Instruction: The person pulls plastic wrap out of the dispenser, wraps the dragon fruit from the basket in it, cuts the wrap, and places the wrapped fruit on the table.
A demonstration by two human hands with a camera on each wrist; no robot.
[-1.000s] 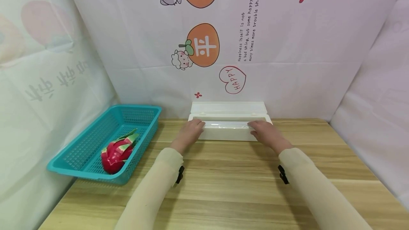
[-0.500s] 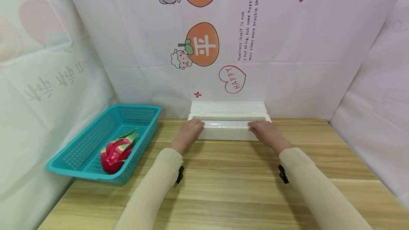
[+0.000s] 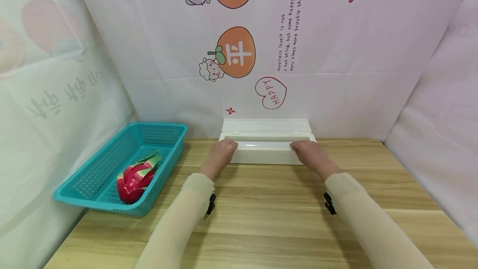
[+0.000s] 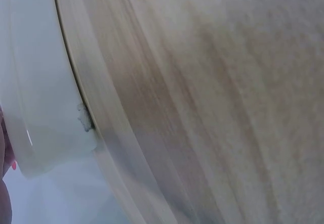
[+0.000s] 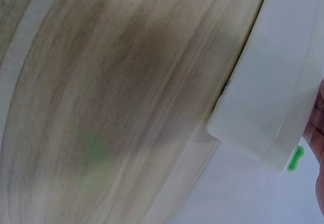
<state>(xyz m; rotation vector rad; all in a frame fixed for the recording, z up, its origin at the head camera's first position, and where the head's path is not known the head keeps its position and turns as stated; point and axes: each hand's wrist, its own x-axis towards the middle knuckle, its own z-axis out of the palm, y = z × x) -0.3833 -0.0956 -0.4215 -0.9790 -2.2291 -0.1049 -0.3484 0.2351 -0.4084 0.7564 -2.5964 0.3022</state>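
Note:
A long white cling film dispenser (image 3: 261, 157) stands at the table's back edge, its lid (image 3: 266, 125) raised against the rear cloth. Along its front opening a glossy strip of cling film (image 3: 263, 144) stretches between the hands. My left hand (image 3: 220, 152) pinches the film's left end at the front rim. At the right end my right hand (image 3: 311, 155) pinches it the same way. Both fingertips are partly hidden in the head view. The right wrist view shows a small green tab (image 5: 296, 158) at the dispenser's end, next to the fingers.
To the left, a turquoise plastic basket (image 3: 93, 152) holds a dragon fruit (image 3: 136, 182). The wood-grain table (image 3: 269, 211) lies between the forearms. Printed white cloth (image 3: 328, 74) encloses the back and sides.
Both hands stay at the dispenser with almost no movement. The glossy film between them shows slightly less shine over the front edge. The basket and dragon fruit have not moved.

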